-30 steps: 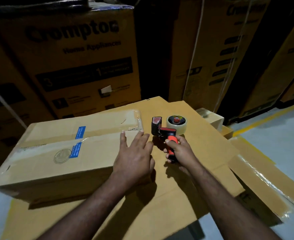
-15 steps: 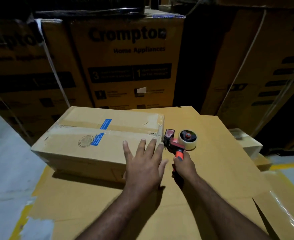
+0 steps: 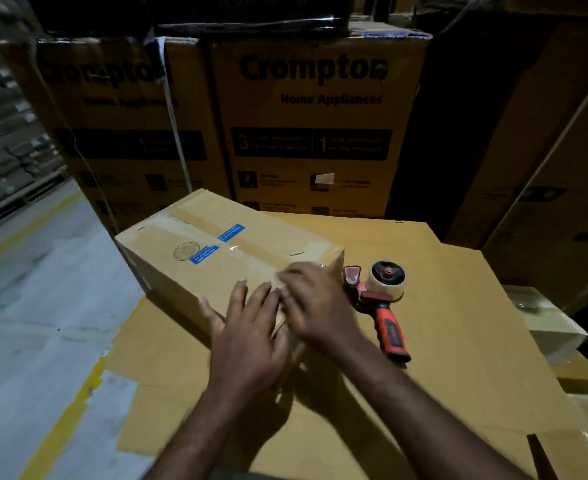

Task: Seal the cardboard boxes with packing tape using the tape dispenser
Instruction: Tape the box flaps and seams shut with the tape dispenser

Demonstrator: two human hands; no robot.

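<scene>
At the far left we see grey floor with a yellow line, under dim light. Flattened cardboard sheets cover the floor and serve as the work surface. On them lies the box, long side towards us, with tape along its top seam and two blue labels.

The left hand lies flat against the box's near side, fingers straight and spread, gripping nothing. The right hand rests on the box's right end, beside the left. Its fingers look stretched out and hold nothing, though motion blur smears them.

Just right of the box the dispenser lies free on the cardboard, roll away from us and red handle towards us. Further right sits a small carton, partly cut off.

Tall cartons (printed "Crompton Home Appliances") wall off the back. Their small print is unreadable, and the racks at the far left are too blurred to make out.
</scene>
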